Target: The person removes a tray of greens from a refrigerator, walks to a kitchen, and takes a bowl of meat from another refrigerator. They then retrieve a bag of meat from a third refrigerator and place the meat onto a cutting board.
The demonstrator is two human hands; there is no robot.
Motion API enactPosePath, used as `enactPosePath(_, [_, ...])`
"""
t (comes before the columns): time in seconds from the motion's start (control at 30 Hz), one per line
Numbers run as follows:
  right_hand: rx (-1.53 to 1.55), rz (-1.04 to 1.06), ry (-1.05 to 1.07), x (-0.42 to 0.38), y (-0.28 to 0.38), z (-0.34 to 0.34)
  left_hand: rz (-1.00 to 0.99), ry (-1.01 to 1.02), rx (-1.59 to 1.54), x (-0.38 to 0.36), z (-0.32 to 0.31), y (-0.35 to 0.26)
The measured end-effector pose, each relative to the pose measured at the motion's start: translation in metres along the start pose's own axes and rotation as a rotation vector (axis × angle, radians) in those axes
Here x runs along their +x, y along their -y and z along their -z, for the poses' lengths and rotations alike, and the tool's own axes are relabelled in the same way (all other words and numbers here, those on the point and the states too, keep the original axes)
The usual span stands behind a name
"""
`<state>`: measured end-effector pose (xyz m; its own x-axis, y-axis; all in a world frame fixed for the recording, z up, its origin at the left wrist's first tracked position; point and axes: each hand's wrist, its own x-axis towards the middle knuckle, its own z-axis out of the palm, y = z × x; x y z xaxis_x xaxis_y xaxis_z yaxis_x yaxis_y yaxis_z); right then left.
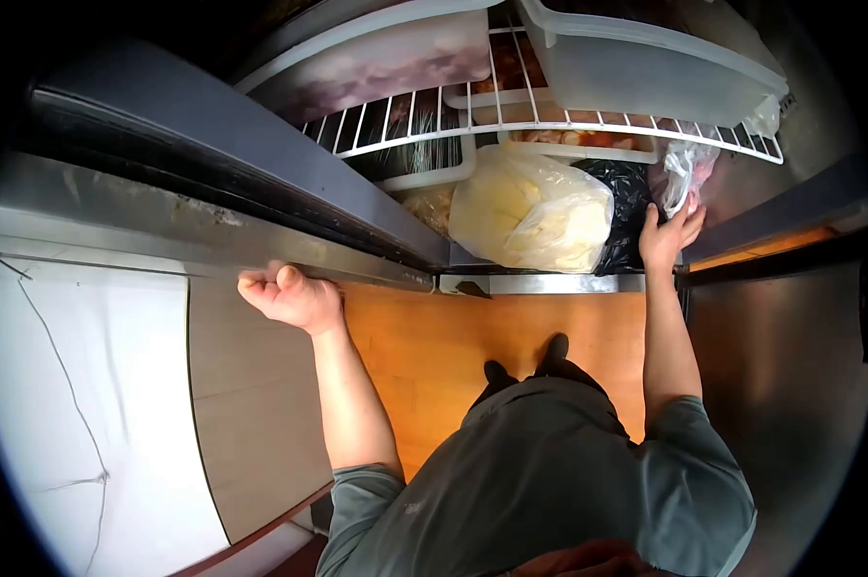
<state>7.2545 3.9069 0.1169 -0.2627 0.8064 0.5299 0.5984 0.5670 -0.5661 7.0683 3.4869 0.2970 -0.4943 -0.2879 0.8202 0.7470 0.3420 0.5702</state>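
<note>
My right hand (666, 236) reaches into the lower part of a fridge-like cabinet, its fingers apart at the lower end of a clear plastic bag (684, 173) with something pinkish in it. Whether the fingers grip the bag is unclear. Left of that hand lies a black plastic bag (624, 207), and beside it a large translucent bag (535, 212) with pale yellow contents. My left hand (294, 300) is at the metal edge (213, 216) of the cabinet on the left, fingers curled; what they hold, if anything, is hidden.
Above the bags runs a white wire shelf (549, 125) bearing two translucent bins (645, 72). Trays with reddish food (588, 140) show beneath it. A dark door (780, 356) stands at the right, a white panel (97, 385) at the left. My feet are on an orange-brown floor (415, 356).
</note>
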Motion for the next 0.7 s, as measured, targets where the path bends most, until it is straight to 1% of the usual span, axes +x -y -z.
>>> enactPosePath(0.1, [-0.043, 0.027, -0.008, 0.004, -0.007, -0.020, -0.004, -0.035, -0.004, 0.000, -0.004, 0.000])
enactPosePath(0.17, [-0.054, 0.029, 0.030, 0.010, -0.006, -0.035, 0.001, -0.068, -0.012, -0.001, -0.007, 0.001])
enactPosePath(0.2, [-0.067, 0.050, 0.051, 0.018, -0.009, -0.045, 0.036, -0.057, -0.050, -0.001, -0.007, -0.003])
enactPosePath(0.27, [-0.087, 0.103, 0.094, 0.036, -0.020, -0.061, 0.035, -0.062, -0.070, 0.000, -0.008, -0.001])
enactPosePath(0.3, [-0.099, 0.136, 0.124, 0.043, -0.025, -0.063, 0.051, -0.057, -0.085, 0.000, -0.007, -0.002])
enactPosePath(0.37, [-0.178, 0.088, 0.232, 0.049, -0.023, -0.054, 0.015, 0.009, -0.209, 0.002, -0.004, -0.002])
enactPosePath(0.4, [-0.108, 0.126, 0.238, 0.044, -0.017, -0.043, -0.029, 0.023, -0.182, 0.000, -0.004, -0.003])
enactPosePath(0.43, [-0.040, 0.161, 0.241, 0.034, -0.014, -0.027, 0.050, 0.064, -0.292, -0.005, -0.001, -0.008])
enactPosePath(0.5, [-0.008, 0.196, 0.195, -0.013, 0.017, 0.030, 0.215, 0.143, -0.213, -0.023, 0.011, -0.016])
enactPosePath(0.57, [0.166, 0.210, 0.263, -0.078, 0.016, 0.077, 0.251, 0.218, -0.095, -0.079, 0.038, 0.033])
enactPosePath(0.6, [0.168, 0.217, 0.300, -0.117, -0.001, 0.096, 0.405, 0.278, -0.068, -0.106, 0.049, 0.040])
enactPosePath(0.63, [0.142, 0.042, 0.442, -0.161, -0.017, 0.122, 0.559, 0.337, -0.038, -0.135, 0.057, 0.047])
enactPosePath(0.67, [0.207, -0.112, 0.500, -0.212, -0.035, 0.143, 0.861, 0.465, -0.066, -0.170, 0.067, 0.071])
enactPosePath(0.7, [0.276, -0.323, 0.613, -0.260, -0.064, 0.167, 1.168, 0.586, -0.093, -0.203, 0.075, 0.092])
